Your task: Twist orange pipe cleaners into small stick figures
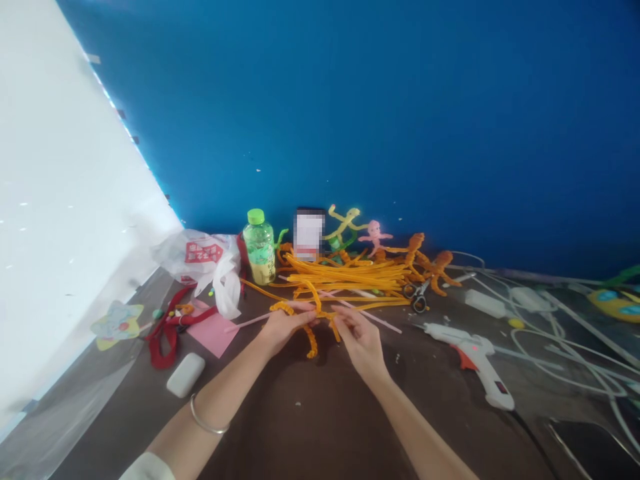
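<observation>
**Legible markings: none confirmed**

White plastic bag [203, 257]: red panel with white characters, too blurred to read. Green-capped bottle [259, 248]: label present, its print too small to make out. No other text, number or sign is readable.

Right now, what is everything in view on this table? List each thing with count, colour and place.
pipe cleaner pile: many, orange, centre back
bottle: one, clear with green cap, left of the pile
plastic bag: one, white with red print, back left
scissors: one, dark handles, right of the pile
glue gun: one, white with orange trigger, right
cables: several, white, far right
pink paper: one, left of the hands
white case: one, front left
twisted pipe cleaner: one, orange, between both hands
left hand: pinching the twisted pipe cleaner
right hand: pinching its other side
</observation>
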A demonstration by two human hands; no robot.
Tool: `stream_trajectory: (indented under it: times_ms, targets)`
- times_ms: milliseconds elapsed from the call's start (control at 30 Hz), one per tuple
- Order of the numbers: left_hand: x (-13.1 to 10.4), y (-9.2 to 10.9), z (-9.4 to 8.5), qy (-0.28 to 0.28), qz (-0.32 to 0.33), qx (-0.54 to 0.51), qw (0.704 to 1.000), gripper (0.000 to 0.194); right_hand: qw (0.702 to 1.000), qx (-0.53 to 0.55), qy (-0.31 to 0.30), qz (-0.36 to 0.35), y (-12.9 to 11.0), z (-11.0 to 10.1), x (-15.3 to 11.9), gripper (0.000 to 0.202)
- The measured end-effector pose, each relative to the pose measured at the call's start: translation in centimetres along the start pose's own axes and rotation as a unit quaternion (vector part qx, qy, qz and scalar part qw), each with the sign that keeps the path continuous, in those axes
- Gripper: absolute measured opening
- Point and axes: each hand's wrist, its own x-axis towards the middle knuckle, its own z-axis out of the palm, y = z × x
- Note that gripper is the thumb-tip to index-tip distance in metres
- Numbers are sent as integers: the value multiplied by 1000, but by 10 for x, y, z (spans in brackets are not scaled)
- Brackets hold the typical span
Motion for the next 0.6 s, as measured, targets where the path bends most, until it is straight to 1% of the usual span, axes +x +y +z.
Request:
stream_trajectory:
  times_ms: [67, 133, 200, 367, 500, 600]
  targets:
    - [0, 0, -1, 2, -6, 4, 1000, 25, 994, 89, -29, 59, 0, 0, 1, 25]
    - [1, 0, -2, -1, -12, -2, 1000, 24, 987, 139, -37, 76, 1, 0, 2, 24]
    - [2, 0, -3, -6, -10, -15, 1000, 23, 987, 142, -34, 69, 0, -1, 2, 22]
    - [2, 2, -3, -19, -5, -38, 999, 19, 996, 70, -46, 35, -2, -2, 2, 21]
    - [1, 4, -3, -30, -26, -49, 998, 20, 995, 85, -56, 22, 1, -2, 1, 19]
    - [1, 5, -3, -34, -43, -54, 997, 22, 994, 85, -62, -20, 2, 0, 1, 14]
